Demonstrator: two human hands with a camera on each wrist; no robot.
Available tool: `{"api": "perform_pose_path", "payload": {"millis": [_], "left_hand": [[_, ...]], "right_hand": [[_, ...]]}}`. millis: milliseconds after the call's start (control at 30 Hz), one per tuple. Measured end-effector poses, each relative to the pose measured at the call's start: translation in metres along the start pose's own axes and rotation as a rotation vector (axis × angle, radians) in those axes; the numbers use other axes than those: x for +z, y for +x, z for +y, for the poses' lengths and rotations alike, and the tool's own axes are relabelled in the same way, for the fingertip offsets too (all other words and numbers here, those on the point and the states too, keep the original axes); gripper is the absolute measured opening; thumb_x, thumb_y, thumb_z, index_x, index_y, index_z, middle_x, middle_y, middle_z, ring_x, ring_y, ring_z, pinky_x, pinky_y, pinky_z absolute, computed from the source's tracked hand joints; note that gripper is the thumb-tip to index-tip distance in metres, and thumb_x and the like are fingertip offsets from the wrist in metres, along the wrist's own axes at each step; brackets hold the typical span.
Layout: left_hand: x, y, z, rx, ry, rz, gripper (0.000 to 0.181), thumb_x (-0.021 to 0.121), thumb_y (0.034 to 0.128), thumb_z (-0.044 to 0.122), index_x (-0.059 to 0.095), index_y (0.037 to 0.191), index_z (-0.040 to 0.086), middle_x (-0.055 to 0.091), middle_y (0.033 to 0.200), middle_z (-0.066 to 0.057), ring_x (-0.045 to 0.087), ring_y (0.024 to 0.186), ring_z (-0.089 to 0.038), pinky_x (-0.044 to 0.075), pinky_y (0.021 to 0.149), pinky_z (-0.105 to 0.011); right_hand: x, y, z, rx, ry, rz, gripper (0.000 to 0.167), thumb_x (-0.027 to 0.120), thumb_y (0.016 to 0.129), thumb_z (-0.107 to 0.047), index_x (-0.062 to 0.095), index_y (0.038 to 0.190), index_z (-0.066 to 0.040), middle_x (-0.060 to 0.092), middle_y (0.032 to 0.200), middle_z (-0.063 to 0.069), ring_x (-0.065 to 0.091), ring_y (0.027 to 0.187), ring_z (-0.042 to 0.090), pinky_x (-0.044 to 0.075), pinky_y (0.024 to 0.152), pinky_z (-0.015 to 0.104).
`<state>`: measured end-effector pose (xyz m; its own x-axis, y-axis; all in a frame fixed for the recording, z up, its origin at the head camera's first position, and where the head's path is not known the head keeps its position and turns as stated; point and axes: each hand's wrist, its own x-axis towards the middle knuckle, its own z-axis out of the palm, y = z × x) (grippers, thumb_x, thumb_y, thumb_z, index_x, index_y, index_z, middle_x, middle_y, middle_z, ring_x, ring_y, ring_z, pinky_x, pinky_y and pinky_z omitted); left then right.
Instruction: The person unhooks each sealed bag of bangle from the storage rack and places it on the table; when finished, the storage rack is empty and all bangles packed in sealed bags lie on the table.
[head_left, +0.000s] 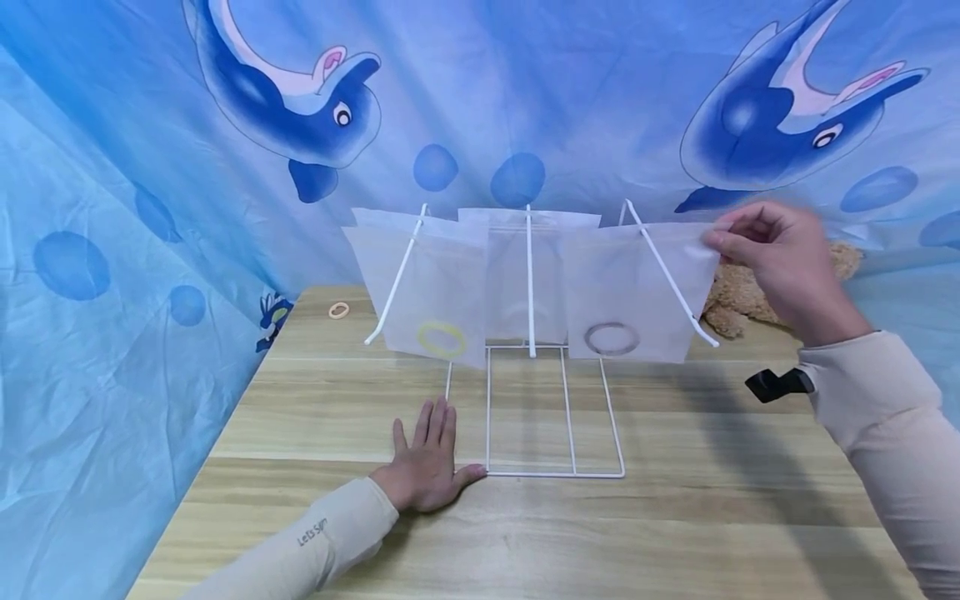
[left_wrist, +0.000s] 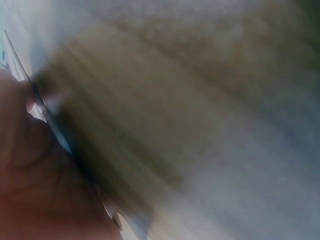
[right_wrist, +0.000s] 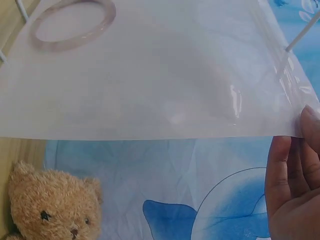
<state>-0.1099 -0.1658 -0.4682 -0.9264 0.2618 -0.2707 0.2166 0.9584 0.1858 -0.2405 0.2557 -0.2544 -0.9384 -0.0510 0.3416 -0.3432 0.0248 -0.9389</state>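
A white wire rack (head_left: 555, 475) stands on the table, with translucent white zip bags hanging from its three arms. My right hand (head_left: 780, 258) pinches the upper outer corner of the right bag (head_left: 660, 283), and a dull brownish ring (right_wrist: 42, 42) shows low inside that bag. Inside the left bag (head_left: 427, 275) lies a yellow ring (head_left: 424, 337). Between them hangs the middle bag (head_left: 506, 258), partly covered by the other two. Palm down, my left hand (head_left: 427, 462) rests with fingers spread at the rack base's left side, the thumb at its front corner. The left wrist view is blurred.
A small pale ring (head_left: 339, 311) lies on the wooden table (head_left: 300, 500), at the back left. Behind the right bag sits a brown teddy bear (right_wrist: 55, 205). A blue curtain (head_left: 465, 100) with dolphins hangs behind the table and along its left side.
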Motion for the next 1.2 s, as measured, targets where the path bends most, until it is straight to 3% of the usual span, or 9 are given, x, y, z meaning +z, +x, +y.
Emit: {"api": "perform_pose_path", "payload": {"millis": [167, 633, 833, 1200], "left_hand": [[0.003, -0.002, 0.003, -0.001, -0.005, 0.017, 0.107, 0.031, 0.0941, 0.078, 0.007, 0.159, -0.004, -0.006, 0.165, -0.022, -0.009, 0.151, -0.038, -0.005, 0.107, -0.074], [0.003, -0.003, 0.001, -0.010, 0.000, 0.045, 0.107, 0.030, 0.0941, 0.078, 0.007, 0.159, -0.004, -0.005, 0.165, -0.022, -0.007, 0.151, -0.038, -0.004, 0.107, -0.074], [-0.002, -0.004, 0.001, -0.008, 0.008, 0.033, 0.107, 0.031, 0.0944, 0.077, 0.007, 0.158, -0.005, -0.004, 0.165, -0.023, -0.007, 0.151, -0.038, -0.004, 0.107, -0.074], [-0.003, 0.000, 0.003, -0.016, 0.048, -0.017, 0.107, 0.030, 0.0944, 0.077, 0.006, 0.159, -0.004, -0.005, 0.165, -0.022, -0.009, 0.151, -0.038, -0.003, 0.107, -0.074]], "right_hand": [[0.001, -0.007, 0.001, -0.026, 0.073, 0.014, 0.011, 0.075, 0.085, 0.008, 0.072, 0.095, 0.006, 0.071, 0.085, 0.006, 0.067, 0.074, 0.013, 0.055, 0.068, 0.021], [0.005, -0.030, -0.005, -0.116, 0.095, 0.019, 0.012, 0.073, 0.085, 0.012, 0.072, 0.097, 0.011, 0.072, 0.084, 0.008, 0.067, 0.073, 0.015, 0.055, 0.068, 0.020], [0.003, -0.041, -0.006, -0.168, 0.091, 0.013, 0.013, 0.073, 0.085, 0.014, 0.070, 0.097, 0.016, 0.074, 0.086, 0.009, 0.070, 0.074, 0.015, 0.056, 0.069, 0.020], [-0.001, -0.065, -0.010, -0.192, 0.057, 0.038, 0.013, 0.065, 0.086, 0.020, 0.068, 0.099, 0.019, 0.075, 0.093, 0.009, 0.072, 0.080, 0.014, 0.055, 0.069, 0.023]]}}
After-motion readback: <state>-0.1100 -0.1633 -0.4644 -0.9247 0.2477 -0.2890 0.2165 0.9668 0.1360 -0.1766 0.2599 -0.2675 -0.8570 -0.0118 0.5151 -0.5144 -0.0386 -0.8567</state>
